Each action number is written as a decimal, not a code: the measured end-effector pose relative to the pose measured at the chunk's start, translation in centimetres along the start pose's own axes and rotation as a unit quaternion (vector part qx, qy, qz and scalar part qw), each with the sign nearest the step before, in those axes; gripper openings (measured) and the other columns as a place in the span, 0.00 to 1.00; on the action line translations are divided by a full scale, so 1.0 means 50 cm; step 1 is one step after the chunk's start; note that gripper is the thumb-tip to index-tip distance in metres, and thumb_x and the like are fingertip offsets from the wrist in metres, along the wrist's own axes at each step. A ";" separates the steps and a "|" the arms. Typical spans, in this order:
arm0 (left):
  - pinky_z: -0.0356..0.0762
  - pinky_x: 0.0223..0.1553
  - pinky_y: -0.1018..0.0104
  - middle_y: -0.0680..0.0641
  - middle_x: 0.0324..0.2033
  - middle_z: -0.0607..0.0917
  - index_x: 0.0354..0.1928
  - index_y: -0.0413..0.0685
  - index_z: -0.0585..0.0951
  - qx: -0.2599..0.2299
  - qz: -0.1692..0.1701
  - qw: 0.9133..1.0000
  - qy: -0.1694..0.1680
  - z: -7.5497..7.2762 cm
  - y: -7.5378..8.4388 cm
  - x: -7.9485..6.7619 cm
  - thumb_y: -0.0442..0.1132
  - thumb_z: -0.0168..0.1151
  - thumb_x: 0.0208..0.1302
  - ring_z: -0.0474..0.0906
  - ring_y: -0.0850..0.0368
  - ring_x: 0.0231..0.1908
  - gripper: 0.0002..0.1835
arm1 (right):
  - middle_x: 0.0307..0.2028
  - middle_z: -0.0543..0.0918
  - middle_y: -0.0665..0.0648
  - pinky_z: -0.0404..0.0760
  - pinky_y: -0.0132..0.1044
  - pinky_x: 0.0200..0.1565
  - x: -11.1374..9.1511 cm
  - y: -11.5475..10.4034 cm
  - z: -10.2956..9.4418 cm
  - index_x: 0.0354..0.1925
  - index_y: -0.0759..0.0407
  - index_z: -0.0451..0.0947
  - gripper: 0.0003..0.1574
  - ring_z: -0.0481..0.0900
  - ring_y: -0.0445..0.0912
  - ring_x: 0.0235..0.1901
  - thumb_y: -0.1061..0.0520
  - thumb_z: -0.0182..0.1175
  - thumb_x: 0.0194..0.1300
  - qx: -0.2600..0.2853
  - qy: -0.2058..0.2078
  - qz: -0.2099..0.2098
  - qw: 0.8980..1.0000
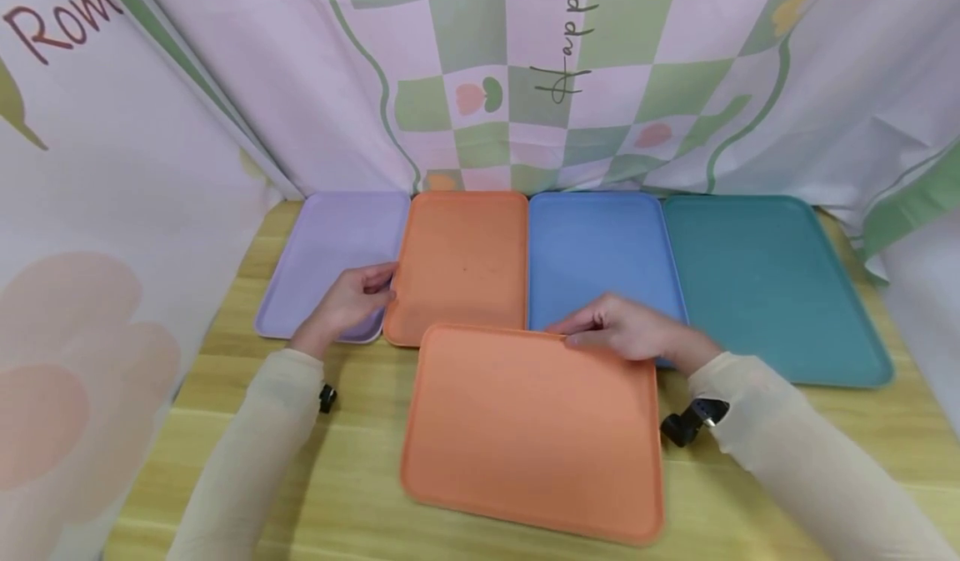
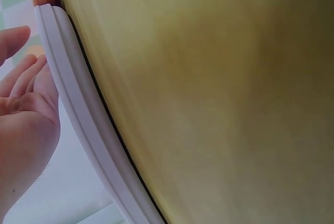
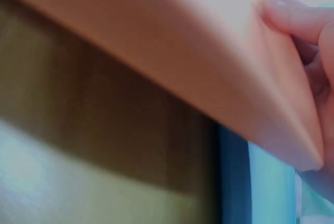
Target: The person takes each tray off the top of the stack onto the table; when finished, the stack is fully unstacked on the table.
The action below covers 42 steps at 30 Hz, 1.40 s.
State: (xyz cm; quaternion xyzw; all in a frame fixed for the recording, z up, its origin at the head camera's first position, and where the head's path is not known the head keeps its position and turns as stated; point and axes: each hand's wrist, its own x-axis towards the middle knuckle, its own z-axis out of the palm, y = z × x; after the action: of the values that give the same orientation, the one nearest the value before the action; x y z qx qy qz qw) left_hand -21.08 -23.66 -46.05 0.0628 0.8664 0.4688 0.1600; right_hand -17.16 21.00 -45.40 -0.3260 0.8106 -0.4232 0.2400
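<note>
With thumb and fingers my right hand (image 1: 633, 328) pinches the far edge of an orange tray (image 1: 536, 432) at the front. In the right wrist view that tray's side (image 3: 172, 51) is raised over the table, with a dark shadow beneath. My left hand (image 1: 348, 298) reaches over a purple tray (image 1: 337, 236), its fingertips right at the left edge of a second orange tray (image 1: 465, 269). The left wrist view shows this hand's fingers (image 2: 44, 80) loosely extended, thumb apart, behind the purple tray's rim (image 2: 78, 109).
The purple tray, second orange tray, a blue tray (image 1: 596, 244) and a larger green tray (image 1: 772, 286) lie side by side along the back of the wooden table (image 1: 345, 478). A checked curtain (image 1: 480, 27) hangs behind them, and a white cloth (image 1: 172, 169) on the left.
</note>
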 end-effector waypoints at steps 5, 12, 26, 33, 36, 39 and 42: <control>0.75 0.75 0.47 0.35 0.76 0.74 0.79 0.37 0.69 0.000 -0.005 1.000 0.000 0.001 0.000 -0.001 0.33 0.61 0.78 0.74 0.38 0.75 0.31 | 0.53 0.93 0.47 0.87 0.32 0.56 0.003 -0.014 0.030 0.57 0.44 0.92 0.16 0.90 0.45 0.57 0.58 0.67 0.77 -0.030 0.021 0.018 0.999; 0.75 0.75 0.46 0.34 0.77 0.73 0.80 0.37 0.69 -0.005 -0.004 1.000 -0.001 -0.002 0.002 -0.002 0.33 0.61 0.78 0.72 0.37 0.76 0.31 | 0.51 0.94 0.49 0.89 0.34 0.53 -0.002 -0.025 0.060 0.55 0.47 0.93 0.16 0.91 0.48 0.56 0.61 0.68 0.75 -0.055 0.057 0.024 0.997; 0.74 0.76 0.45 0.35 0.76 0.73 0.79 0.37 0.69 -0.003 0.001 1.000 0.000 -0.004 0.005 -0.003 0.33 0.62 0.78 0.72 0.38 0.76 0.31 | 0.51 0.94 0.50 0.92 0.43 0.53 -0.017 -0.025 0.090 0.55 0.49 0.92 0.19 0.93 0.49 0.53 0.65 0.71 0.71 -0.143 0.100 -0.055 0.983; 0.74 0.76 0.45 0.34 0.76 0.73 0.79 0.36 0.69 -0.004 0.002 1.000 0.000 -0.002 0.007 -0.003 0.32 0.61 0.78 0.72 0.37 0.76 0.31 | 0.52 0.94 0.53 0.93 0.44 0.51 -0.022 -0.023 0.099 0.56 0.51 0.92 0.21 0.93 0.50 0.52 0.67 0.72 0.68 -0.166 0.116 -0.074 0.976; 0.73 0.76 0.45 0.34 0.76 0.73 0.79 0.37 0.69 -0.006 -0.001 1.000 -0.002 -0.003 0.006 -0.003 0.33 0.61 0.78 0.72 0.37 0.76 0.31 | 0.51 0.94 0.54 0.94 0.41 0.49 -0.024 -0.020 0.103 0.56 0.52 0.92 0.21 0.93 0.51 0.51 0.68 0.72 0.67 -0.172 0.122 -0.094 0.973; 0.74 0.76 0.45 0.34 0.76 0.73 0.80 0.37 0.69 -0.003 -0.004 1.000 -0.005 -0.003 0.006 -0.004 0.34 0.61 0.78 0.72 0.37 0.76 0.31 | 0.51 0.94 0.55 0.94 0.40 0.49 -0.025 -0.016 0.109 0.53 0.55 0.93 0.20 0.93 0.52 0.51 0.70 0.72 0.66 -0.179 0.130 -0.120 0.968; 0.74 0.76 0.45 0.34 0.76 0.73 0.80 0.37 0.69 -0.003 -0.005 1.000 -0.005 -0.004 0.007 -0.004 0.34 0.61 0.78 0.72 0.37 0.76 0.31 | 0.52 0.94 0.55 0.93 0.40 0.49 -0.025 -0.014 0.113 0.52 0.56 0.93 0.20 0.93 0.52 0.51 0.71 0.72 0.65 -0.185 0.138 -0.134 0.964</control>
State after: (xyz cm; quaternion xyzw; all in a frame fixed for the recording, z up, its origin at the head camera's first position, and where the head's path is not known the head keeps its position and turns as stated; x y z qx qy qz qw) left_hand -20.96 -23.67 -45.63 0.0601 0.8644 0.4703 0.1673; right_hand -12.34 18.61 -47.68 -0.4088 0.8487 -0.3355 0.0024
